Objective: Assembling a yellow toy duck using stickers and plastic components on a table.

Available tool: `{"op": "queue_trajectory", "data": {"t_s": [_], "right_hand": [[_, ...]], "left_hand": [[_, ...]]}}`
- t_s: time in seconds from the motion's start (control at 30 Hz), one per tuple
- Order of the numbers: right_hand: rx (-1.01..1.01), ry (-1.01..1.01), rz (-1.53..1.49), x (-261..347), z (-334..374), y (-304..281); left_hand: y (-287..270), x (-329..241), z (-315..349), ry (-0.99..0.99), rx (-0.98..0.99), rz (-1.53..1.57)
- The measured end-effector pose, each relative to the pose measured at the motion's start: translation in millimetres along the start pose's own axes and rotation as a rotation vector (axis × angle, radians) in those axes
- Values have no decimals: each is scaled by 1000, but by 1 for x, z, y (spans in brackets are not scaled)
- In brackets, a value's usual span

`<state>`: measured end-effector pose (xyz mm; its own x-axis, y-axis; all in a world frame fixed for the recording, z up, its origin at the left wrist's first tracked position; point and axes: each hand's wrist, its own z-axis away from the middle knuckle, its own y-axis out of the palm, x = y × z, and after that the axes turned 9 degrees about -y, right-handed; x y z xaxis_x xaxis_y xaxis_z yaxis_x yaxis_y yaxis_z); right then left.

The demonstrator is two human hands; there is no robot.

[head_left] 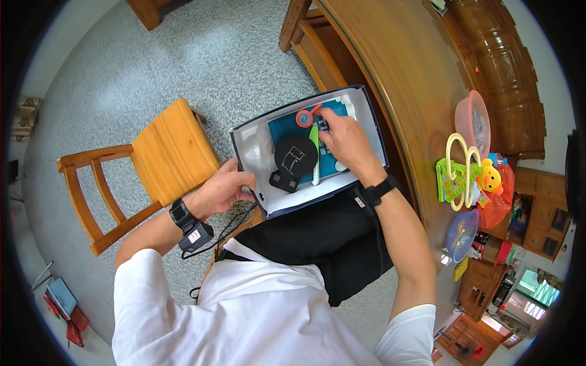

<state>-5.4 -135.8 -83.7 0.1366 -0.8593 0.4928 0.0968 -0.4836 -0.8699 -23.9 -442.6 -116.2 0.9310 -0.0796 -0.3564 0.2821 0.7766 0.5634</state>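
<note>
Head view: wooden table (390,67), wooden chair (174,146) and open box (370,119) on the lap

Largest is the table, its long left edge running just beside the box, with a pink basin (473,125) near its right edge. The chair stands on the left, well apart from the table. Between the two, the box lies slightly turned across the lap, dark blue outside and white within.

Inside, a teal flat sheet (282,130) spreads from the middle toward the far right corner. The right hand (345,137) reaches in over it, fingers bent and close together, the index fingertip at the handle of an orange ring (304,118); I cannot tell whether they grip it. The left hand (223,186) is at the box's left edge, toward the near left corner, thumb and fingers narrow about the rim; how firmly they hold, I cannot tell.

A black disc (295,152) overlaps the sheet's left part, and a clear plastic bag (259,152) fills the box's left end. The slim green-and-white tool (314,143) lies just right of the disc, its white end toward the near edge. Smaller, a black squarish piece (284,181) sits at the disc's lower side, and the orange ring, smallest, lies near the far edge.
</note>
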Motion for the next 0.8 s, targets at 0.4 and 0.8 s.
{"op": "queue_trajectory", "data": {"t_s": [0.4, 0.8], "right_hand": [[-58, -151, 252, 5, -14, 11], [-42, -97, 143, -16, -8, 13]], "left_hand": [[12, -8, 8, 20, -62, -30], [9, -8, -4, -62, 22, -22]]}}
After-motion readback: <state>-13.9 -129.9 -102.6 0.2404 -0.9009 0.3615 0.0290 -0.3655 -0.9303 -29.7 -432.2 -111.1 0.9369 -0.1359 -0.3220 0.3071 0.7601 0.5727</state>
